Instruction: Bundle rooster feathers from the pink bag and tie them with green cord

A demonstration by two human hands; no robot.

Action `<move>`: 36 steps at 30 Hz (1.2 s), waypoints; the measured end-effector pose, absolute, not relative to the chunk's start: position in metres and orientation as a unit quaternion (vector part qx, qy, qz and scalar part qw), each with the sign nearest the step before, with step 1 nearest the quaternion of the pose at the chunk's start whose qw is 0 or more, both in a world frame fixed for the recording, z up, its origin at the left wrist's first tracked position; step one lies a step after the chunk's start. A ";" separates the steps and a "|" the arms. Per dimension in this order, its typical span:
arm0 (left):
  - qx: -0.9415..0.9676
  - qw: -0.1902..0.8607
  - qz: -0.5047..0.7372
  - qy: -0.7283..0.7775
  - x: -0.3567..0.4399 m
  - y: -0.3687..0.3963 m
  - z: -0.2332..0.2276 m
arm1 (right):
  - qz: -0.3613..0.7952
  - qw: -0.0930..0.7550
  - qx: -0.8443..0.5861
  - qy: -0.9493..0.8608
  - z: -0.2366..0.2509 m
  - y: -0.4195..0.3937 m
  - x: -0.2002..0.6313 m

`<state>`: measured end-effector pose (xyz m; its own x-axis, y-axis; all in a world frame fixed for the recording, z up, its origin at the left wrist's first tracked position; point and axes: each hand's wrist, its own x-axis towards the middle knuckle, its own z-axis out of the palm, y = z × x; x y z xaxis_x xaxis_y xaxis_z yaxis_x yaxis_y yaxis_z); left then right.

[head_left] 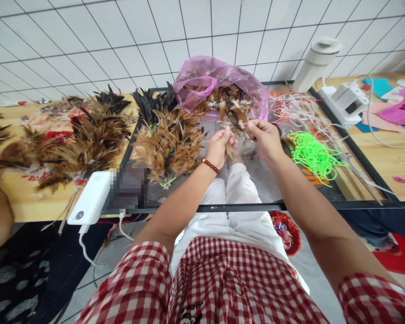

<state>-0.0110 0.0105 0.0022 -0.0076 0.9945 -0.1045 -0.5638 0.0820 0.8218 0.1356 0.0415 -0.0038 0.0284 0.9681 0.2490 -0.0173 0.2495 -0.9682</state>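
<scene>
A small bunch of brown feathers (pixel 234 120) is pinched between the left hand (pixel 219 147) and right hand (pixel 265 137), fingers clamped on it, just before the pink plastic bag (pixel 202 78). Quills should be kept aligned and gripped lightly; the soft, wispy plumes are easily crushed.

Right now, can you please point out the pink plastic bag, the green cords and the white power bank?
pink plastic bag (pixel 202 76), head view, on its upper crumpled wall.
green cords (pixel 312 155), head view, middle of the tangled heap.
white power bank (pixel 91 198), head view, centre of its top face.
</scene>
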 end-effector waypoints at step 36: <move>0.175 0.531 0.703 0.440 -0.017 0.027 -0.008 | 0.120 0.157 -0.598 -0.777 0.022 0.047 0.147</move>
